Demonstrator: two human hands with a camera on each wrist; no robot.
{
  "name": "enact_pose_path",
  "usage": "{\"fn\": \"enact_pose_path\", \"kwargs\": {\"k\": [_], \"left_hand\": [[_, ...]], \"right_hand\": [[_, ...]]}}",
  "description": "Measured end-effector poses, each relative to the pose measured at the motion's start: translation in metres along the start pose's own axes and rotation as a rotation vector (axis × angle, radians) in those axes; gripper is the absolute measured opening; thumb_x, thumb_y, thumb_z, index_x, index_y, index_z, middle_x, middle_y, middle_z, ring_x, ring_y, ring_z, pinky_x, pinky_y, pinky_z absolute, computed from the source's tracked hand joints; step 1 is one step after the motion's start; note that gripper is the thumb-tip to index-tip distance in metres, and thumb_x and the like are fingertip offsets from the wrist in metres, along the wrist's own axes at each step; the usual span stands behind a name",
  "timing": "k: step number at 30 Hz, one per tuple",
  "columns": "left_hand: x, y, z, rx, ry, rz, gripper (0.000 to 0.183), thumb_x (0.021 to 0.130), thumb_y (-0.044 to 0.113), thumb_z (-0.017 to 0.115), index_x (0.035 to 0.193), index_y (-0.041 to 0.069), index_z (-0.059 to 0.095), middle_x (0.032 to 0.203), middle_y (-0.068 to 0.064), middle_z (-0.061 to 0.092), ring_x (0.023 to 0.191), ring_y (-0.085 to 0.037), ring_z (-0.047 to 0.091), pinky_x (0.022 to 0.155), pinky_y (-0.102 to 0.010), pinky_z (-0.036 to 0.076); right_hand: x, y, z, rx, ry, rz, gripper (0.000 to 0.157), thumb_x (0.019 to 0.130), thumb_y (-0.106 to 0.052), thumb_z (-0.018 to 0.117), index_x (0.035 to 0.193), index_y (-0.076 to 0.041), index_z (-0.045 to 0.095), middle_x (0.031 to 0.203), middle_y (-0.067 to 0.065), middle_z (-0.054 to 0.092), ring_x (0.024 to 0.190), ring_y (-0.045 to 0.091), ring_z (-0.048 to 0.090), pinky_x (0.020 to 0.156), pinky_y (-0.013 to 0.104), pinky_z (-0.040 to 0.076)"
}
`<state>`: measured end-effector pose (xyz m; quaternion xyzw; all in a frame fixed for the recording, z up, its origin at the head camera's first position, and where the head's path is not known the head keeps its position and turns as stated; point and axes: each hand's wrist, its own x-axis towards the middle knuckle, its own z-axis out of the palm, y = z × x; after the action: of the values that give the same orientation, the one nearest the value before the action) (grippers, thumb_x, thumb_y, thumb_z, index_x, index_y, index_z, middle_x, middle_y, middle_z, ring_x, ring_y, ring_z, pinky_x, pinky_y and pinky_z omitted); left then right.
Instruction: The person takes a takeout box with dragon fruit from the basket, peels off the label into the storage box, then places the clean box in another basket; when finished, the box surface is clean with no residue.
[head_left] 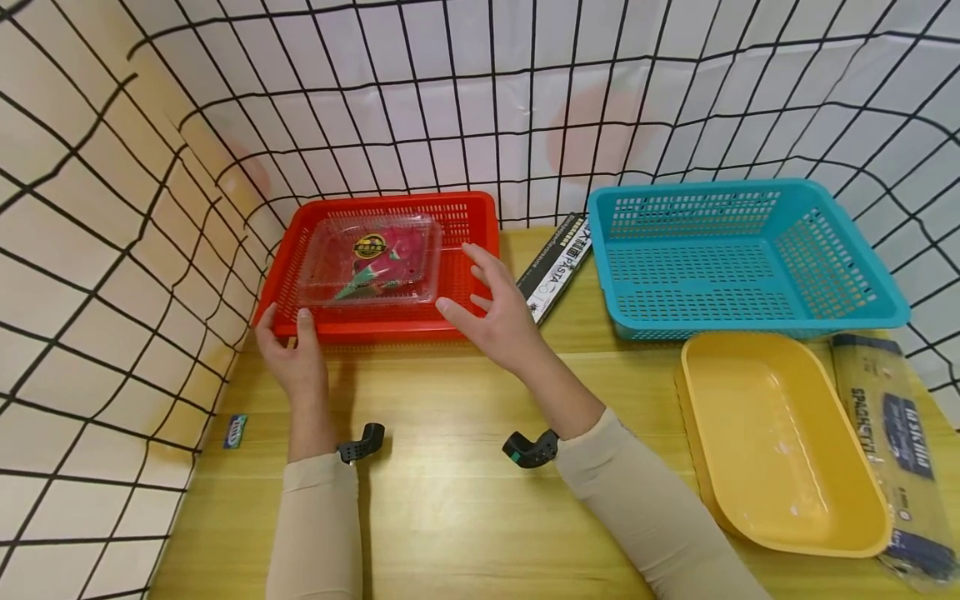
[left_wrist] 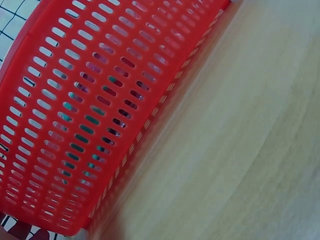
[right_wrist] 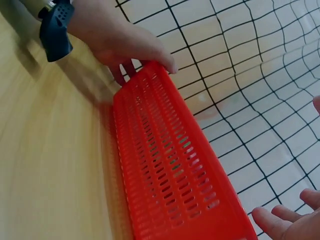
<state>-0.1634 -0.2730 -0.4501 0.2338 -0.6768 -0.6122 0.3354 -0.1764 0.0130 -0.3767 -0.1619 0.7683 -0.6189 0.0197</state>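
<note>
Red basket [head_left: 390, 328] sits upright at the back left of the wooden table [head_left: 442, 500], near the black wire mesh [head_left: 493, 75], with a clear plastic container [head_left: 401, 265] showing pink and green lying inside it. My left hand [head_left: 296, 354] grips the near left corner, thumb at the front and fingers bent round the short end. My right hand [head_left: 497, 321] is over the near right part of the basket, fingers spread and holding nothing; I cannot tell whether its thumb brushes the rim. To handle this well, I judge, I should steady the corner with my left hand, set my right hand firmly on the matching corner before any move, and hold the basket level, since the container appears loose and could slide toward the bare floor on its right. The basket's mouth faces up and one long slotted wall faces me; its long axis runs left to right across my front, and the container lies roughly along the same line. Just right of the basket, a slim box marked PASTA [head_left: 555, 268] slants away from me toward the turquoise basket [head_left: 757, 322].
</note>
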Motion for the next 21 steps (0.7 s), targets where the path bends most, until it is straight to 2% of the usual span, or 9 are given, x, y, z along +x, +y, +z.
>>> {"fn": "enact_pose_path", "kwargs": {"k": [4,12,17,21], "left_hand": [[0.000,-0.001,0.000,-0.044,-0.001,-0.011,0.051,0.099,0.024,0.065,0.146,0.013,0.047,0.151,-0.003,0.048,0.134,-0.018,0.048,0.111,-0.037,0.048],[-0.001,-0.006,0.001,-0.075,0.001,-0.018,0.045,0.099,0.022,0.065,0.141,0.014,0.049,0.150,-0.002,0.046,0.134,-0.020,0.048,0.112,-0.039,0.047],[-0.001,-0.009,0.000,-0.078,0.007,0.011,0.043,0.100,0.022,0.063,0.139,0.016,0.048,0.148,-0.002,0.046,0.133,-0.020,0.048,0.110,-0.038,0.048],[-0.002,-0.012,0.002,-0.081,0.007,0.038,0.042,0.099,0.022,0.063,0.138,0.015,0.050,0.147,-0.005,0.048,0.129,-0.023,0.049,0.102,-0.032,0.049]], "right_hand": [[0.017,-0.003,0.009,-0.002,-0.019,0.013,0.082,0.089,-0.045,0.073,0.158,-0.032,0.031,0.164,-0.001,0.030,0.149,0.027,0.036,0.114,0.050,0.044],[0.056,-0.007,0.033,-0.038,-0.017,0.042,0.083,0.089,-0.049,0.071,0.159,-0.035,0.028,0.166,0.002,0.028,0.149,0.031,0.034,0.108,0.059,0.046],[0.080,-0.003,0.045,-0.073,-0.002,0.047,0.086,0.089,-0.052,0.071,0.160,-0.032,0.028,0.169,0.001,0.023,0.153,0.028,0.030,0.113,0.060,0.041],[0.094,0.007,0.046,-0.060,0.015,0.068,0.086,0.089,-0.051,0.072,0.160,-0.030,0.028,0.169,0.002,0.021,0.153,0.028,0.028,0.115,0.059,0.040]]}}
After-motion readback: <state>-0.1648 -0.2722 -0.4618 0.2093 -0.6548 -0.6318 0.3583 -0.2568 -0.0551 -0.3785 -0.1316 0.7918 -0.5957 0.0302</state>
